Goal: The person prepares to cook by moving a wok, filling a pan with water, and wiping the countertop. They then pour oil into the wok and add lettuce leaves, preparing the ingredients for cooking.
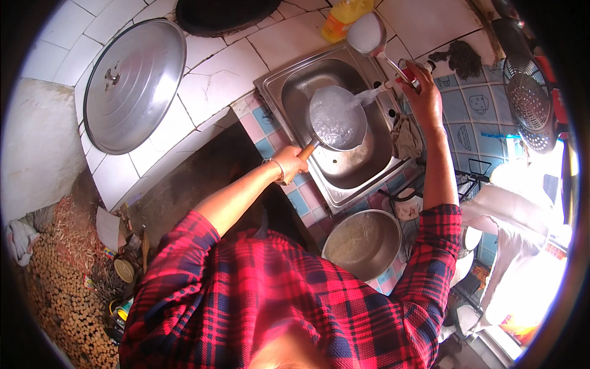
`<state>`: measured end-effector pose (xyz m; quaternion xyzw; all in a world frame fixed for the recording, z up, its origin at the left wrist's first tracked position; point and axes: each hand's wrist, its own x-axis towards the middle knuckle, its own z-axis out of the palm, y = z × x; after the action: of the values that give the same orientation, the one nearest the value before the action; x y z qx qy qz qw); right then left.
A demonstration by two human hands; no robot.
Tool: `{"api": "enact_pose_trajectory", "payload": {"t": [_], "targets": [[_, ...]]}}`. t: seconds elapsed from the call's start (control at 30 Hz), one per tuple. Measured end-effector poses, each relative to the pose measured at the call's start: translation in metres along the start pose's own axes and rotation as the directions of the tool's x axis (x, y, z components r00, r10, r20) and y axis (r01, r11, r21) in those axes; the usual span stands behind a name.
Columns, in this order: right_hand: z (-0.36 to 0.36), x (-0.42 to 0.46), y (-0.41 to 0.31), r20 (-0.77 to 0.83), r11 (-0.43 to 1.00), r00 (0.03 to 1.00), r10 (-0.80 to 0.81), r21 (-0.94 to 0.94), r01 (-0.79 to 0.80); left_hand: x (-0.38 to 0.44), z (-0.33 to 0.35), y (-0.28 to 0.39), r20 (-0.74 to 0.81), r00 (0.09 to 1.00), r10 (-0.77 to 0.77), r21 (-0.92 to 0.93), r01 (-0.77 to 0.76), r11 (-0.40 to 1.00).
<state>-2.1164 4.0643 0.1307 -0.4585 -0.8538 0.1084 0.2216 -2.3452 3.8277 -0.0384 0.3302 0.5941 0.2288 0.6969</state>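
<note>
My left hand (290, 165) grips the wooden handle of a metal pan (339, 119) over a stainless steel sink (341, 177). Water streams from the tap (385, 86) into the pan, and the surface inside is rippled. At the tap, my right hand (424, 99) has its fingers around the thin handle of a round-bowled ladle (366, 34), which points away over the sink's far corner. A red part shows by these fingers; whether they also touch the tap is unclear.
A large metal basin (362, 244) stands on the near tiles, right of my body. A crumpled cloth (406, 137) lies at the sink's right rim. Beyond the sink stands a yellow bottle (343, 20). A big metal lid (135, 86) rests on the left counter; skimmers (528, 99) hang at right.
</note>
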Motion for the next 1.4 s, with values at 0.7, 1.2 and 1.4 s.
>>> {"api": "enact_pose_trajectory", "payload": {"t": [0.7,1.2,1.4], "targets": [[0.006,0.033,0.003,-0.021,0.955,0.997,0.074,-0.286,-0.077,0.014,0.010,-0.015,-0.081,0.990,0.116,0.168,-0.101,0.981],[0.044,0.006,-0.128,-0.056,0.991,0.996,-0.073,-0.117,0.066,-0.239,-0.025,-0.162,-0.343,0.921,0.187,0.040,-0.184,0.982],[0.149,-0.135,-0.309,0.372,0.826,0.911,-0.177,0.559,-0.067,-0.371,-0.002,-0.295,-0.640,0.766,0.057,-0.085,-0.145,0.986]]}}
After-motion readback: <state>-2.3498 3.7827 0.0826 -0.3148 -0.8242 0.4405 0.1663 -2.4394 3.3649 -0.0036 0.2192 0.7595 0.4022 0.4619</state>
